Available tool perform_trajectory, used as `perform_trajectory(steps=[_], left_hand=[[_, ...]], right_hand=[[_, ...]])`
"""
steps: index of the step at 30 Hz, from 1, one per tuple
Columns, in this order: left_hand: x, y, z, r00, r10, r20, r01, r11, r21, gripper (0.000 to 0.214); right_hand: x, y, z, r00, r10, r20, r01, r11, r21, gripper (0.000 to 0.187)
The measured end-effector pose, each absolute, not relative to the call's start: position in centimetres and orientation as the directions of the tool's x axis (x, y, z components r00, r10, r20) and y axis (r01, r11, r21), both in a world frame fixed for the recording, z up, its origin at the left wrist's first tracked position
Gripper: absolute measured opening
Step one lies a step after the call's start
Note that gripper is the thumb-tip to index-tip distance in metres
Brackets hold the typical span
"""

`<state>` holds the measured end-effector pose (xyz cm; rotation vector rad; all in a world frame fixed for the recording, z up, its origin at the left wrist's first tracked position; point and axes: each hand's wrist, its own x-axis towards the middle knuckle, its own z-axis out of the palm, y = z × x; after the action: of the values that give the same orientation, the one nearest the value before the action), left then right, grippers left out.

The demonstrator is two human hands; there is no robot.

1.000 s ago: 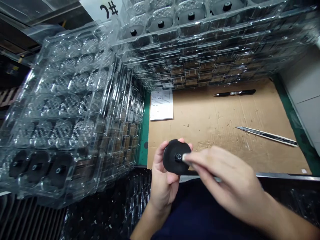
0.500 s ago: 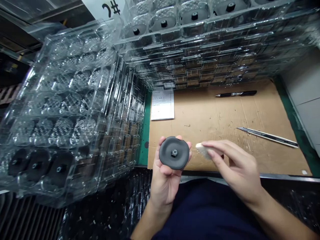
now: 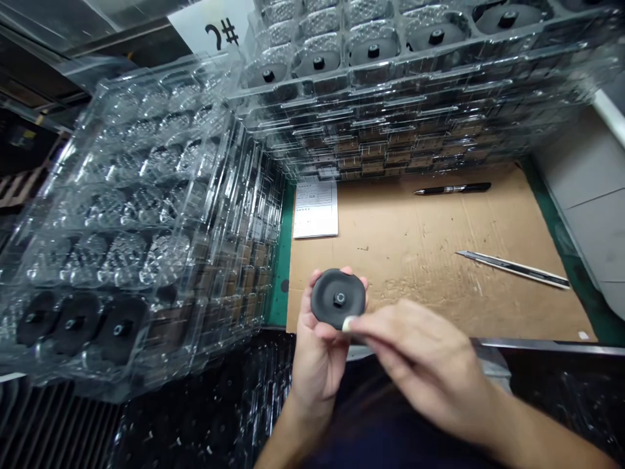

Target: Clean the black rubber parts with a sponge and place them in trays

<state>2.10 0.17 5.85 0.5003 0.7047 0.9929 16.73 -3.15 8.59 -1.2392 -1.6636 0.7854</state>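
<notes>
A black oval disc with a raised hub in its centre (image 3: 338, 298) faces up in my left hand (image 3: 318, 352), whose fingers are wrapped around its rim. Pinched in my right hand (image 3: 415, 352) is a small whitish pad (image 3: 348, 324), mostly hidden by the fingers. Its pale tip meets the lower right rim of the disc. The right hand is slightly blurred.
Stacked clear plastic trays stand at the left (image 3: 122, 195) and back (image 3: 371, 98), some pockets holding similar black discs. On the cardboard sheet (image 3: 381, 260) lie a printed slip (image 3: 315, 208), a black pen (image 3: 452, 189) and a utility knife (image 3: 512, 269).
My right hand has moved left and down with the whitish pad, from beside the disc to its lower right rim. The left hand holds the disc much as before.
</notes>
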Motion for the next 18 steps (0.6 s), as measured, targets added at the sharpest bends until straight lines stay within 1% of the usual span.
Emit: perform_trajectory(steps=[2, 3, 6, 7, 9, 11, 12, 14, 16, 18], left_hand=[[1.8, 0.3, 5.9, 0.367, 0.883, -0.292, -0.608, 0.465, 0.644, 0.044], [1.7, 0.3, 5.9, 0.372, 0.886, -0.277, -0.627, 0.459, 0.629, 0.045], [1.5, 0.5, 5.8, 0.371, 0.894, -0.25, -0.665, 0.444, 0.601, 0.049], [1.5, 0.5, 5.8, 0.376, 0.891, -0.253, -0.67, 0.45, 0.591, 0.048], [1.6, 0.5, 5.7, 0.39, 0.884, -0.257, -0.679, 0.465, 0.568, 0.047], [1.7, 0.3, 5.6, 0.41, 0.876, -0.255, -0.691, 0.48, 0.54, 0.048], [1.7, 0.2, 5.6, 0.42, 0.87, -0.258, -0.693, 0.491, 0.528, 0.049], [1.7, 0.1, 5.6, 0.44, 0.856, -0.272, -0.688, 0.516, 0.51, 0.049], [1.7, 0.0, 5.6, 0.452, 0.841, -0.298, -0.669, 0.541, 0.51, 0.047], [1.7, 0.0, 5.5, 0.421, 0.856, -0.301, -0.638, 0.515, 0.572, 0.047]], right_hand=[[16.7, -3.0, 8.2, -0.212, 0.943, 0.256, 0.301, 0.313, -0.901, 0.03], [17.0, -3.0, 8.0, -0.227, 0.939, 0.26, 0.278, 0.318, -0.907, 0.028], [18.6, -3.1, 7.1, -0.136, 0.95, 0.282, 0.276, 0.31, -0.91, 0.027], [19.2, -3.2, 6.6, -0.101, 0.962, 0.254, 0.294, 0.273, -0.916, 0.026], [20.1, -3.5, 4.9, -0.027, 0.989, 0.142, 0.402, 0.141, -0.905, 0.021], [20.5, -3.8, 2.4, 0.058, 0.997, 0.054, 0.539, 0.015, -0.842, 0.019], [20.6, -3.9, 1.1, 0.085, 0.995, 0.043, 0.592, -0.015, -0.806, 0.02], [20.5, -4.1, -0.9, 0.111, 0.991, 0.077, 0.655, -0.014, -0.756, 0.024], [20.1, -4.2, -1.3, 0.131, 0.982, 0.135, 0.691, 0.007, -0.723, 0.029], [19.5, -4.2, 0.2, 0.133, 0.973, 0.191, 0.669, 0.054, -0.742, 0.031]])
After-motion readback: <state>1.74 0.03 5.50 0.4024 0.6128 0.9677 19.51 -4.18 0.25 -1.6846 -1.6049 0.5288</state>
